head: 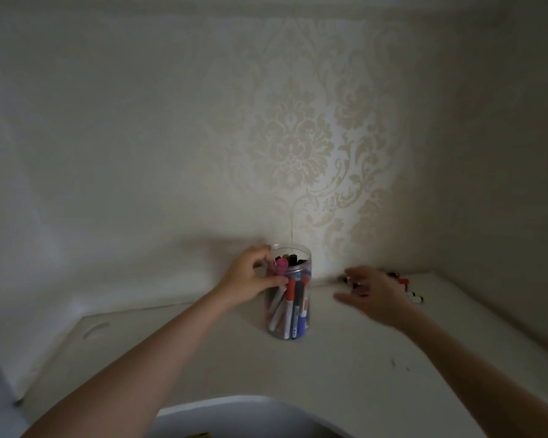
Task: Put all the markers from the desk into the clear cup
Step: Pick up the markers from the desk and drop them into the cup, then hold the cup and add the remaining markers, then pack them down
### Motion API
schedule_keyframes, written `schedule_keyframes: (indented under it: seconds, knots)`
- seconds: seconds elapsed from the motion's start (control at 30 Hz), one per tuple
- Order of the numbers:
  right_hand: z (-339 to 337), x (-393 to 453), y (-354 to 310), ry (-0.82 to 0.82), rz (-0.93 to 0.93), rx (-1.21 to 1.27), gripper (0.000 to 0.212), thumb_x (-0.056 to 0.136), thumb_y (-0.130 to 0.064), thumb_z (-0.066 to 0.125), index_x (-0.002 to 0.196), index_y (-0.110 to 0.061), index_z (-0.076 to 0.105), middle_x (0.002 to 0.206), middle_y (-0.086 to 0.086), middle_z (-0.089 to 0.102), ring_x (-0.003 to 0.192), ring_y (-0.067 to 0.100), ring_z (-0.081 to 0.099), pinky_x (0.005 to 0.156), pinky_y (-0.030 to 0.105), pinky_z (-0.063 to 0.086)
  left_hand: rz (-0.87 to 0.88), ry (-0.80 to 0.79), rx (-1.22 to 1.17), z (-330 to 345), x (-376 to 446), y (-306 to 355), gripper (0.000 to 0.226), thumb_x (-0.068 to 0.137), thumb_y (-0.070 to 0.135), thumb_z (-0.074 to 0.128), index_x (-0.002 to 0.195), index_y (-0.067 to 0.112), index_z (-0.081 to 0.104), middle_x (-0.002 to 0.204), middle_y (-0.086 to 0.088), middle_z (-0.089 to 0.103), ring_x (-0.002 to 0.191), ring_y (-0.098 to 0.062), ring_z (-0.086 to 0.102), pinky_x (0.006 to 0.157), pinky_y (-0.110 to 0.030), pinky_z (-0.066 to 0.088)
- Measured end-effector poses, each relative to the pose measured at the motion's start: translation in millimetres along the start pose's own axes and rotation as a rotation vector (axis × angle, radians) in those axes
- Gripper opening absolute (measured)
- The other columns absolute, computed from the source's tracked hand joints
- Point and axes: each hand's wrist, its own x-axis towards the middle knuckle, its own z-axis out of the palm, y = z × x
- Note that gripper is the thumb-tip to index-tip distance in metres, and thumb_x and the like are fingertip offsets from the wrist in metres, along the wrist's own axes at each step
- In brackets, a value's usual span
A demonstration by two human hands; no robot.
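A clear cup (304,257) stands upright on the white desk (329,368) near the wall, holding several markers with red, blue, black and pink caps. My left hand (250,279) grips the cup's left side near the rim. My right hand (374,295) is blurred, fingers spread, over a small pile of loose markers (407,287) that lies on the desk by the right wall. Part of that pile is hidden behind the hand. I cannot tell whether the fingers hold a marker.
Patterned wallpaper (298,147) rises just behind the cup, and a side wall closes in on the right. The desk has a curved cut-out front edge (250,403) and an oval slot (97,330) at the left.
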Motion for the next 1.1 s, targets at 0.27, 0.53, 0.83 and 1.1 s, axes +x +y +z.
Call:
schedule_keyframes:
  seconds: [0.27, 0.53, 0.83, 1.1]
  knots:
    - [42, -8, 6, 0.03, 0.023, 0.248, 0.089, 0.044, -0.047, 0.09, 0.113, -0.024, 0.039, 0.097, -0.015, 0.055, 0.086, 0.004, 0.057, 0.074, 0.02, 0.047, -0.141, -0.169, -0.055, 41, 0, 63, 0.038, 0.075, 0.049, 0.08, 0.094, 0.02, 0.067, 0.102, 0.005, 0.066, 0.092, -0.01, 0.06, 0.075, -0.021, 0.045]
    - [34, -5, 17, -0.003, -0.052, 0.24, 0.083, 0.051, -0.041, 0.089, 0.118, -0.023, 0.043, 0.11, -0.009, 0.06, 0.101, 0.012, 0.059, 0.084, 0.026, 0.047, 0.101, -0.425, 0.213, 33, 28, 82, 0.021, 0.081, 0.032, 0.079, 0.1, 0.021, 0.08, 0.107, 0.01, 0.069, 0.11, -0.004, 0.059, 0.1, -0.017, 0.038]
    - [27, 3, 22, -0.069, -0.062, 0.228, 0.077, 0.056, -0.037, 0.087, 0.118, -0.027, 0.043, 0.105, -0.016, 0.056, 0.104, 0.008, 0.052, 0.094, 0.03, 0.045, 0.022, -0.345, 0.619, 24, 62, 78, 0.016, 0.075, 0.048, 0.08, 0.087, 0.038, 0.079, 0.08, 0.025, 0.064, 0.091, -0.004, 0.053, 0.09, -0.036, 0.03]
    - [26, 8, 30, -0.105, -0.087, 0.259, 0.08, 0.057, -0.037, 0.087, 0.123, -0.029, 0.042, 0.113, -0.015, 0.057, 0.11, 0.009, 0.052, 0.093, 0.028, 0.044, 0.093, -0.566, 0.626, 39, 56, 85, 0.045, 0.089, 0.063, 0.053, 0.091, 0.026, 0.079, 0.076, 0.007, 0.067, 0.073, -0.007, 0.054, 0.091, -0.033, 0.034]
